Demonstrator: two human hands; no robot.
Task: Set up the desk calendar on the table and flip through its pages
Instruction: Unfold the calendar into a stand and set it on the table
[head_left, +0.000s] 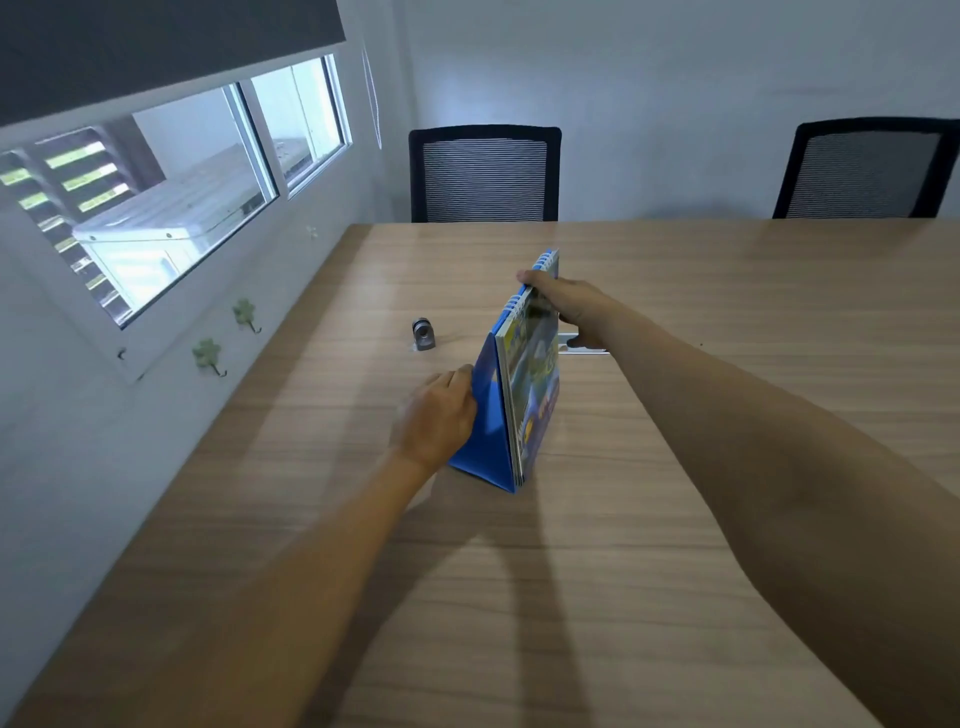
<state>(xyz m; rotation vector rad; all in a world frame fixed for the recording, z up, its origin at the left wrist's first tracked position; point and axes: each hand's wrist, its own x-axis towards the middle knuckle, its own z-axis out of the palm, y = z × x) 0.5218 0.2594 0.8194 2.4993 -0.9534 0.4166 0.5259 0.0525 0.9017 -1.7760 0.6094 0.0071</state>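
Observation:
A blue desk calendar (493, 415) with a white spiral binding stands as a tent on the wooden table (675, 291), its picture pages facing right. My left hand (439, 410) rests against the blue back panel on the left, fingers touching its edge. My right hand (569, 306) grips the calendar near the spiral top, thumb over the binding and fingers on the page side.
A small grey metal object (423, 335) sits on the table left of the calendar. A flat white strip (587, 345) lies behind it. Two black mesh chairs (485, 174) (865, 171) stand at the far edge. A wall with a window (171, 208) runs along the left.

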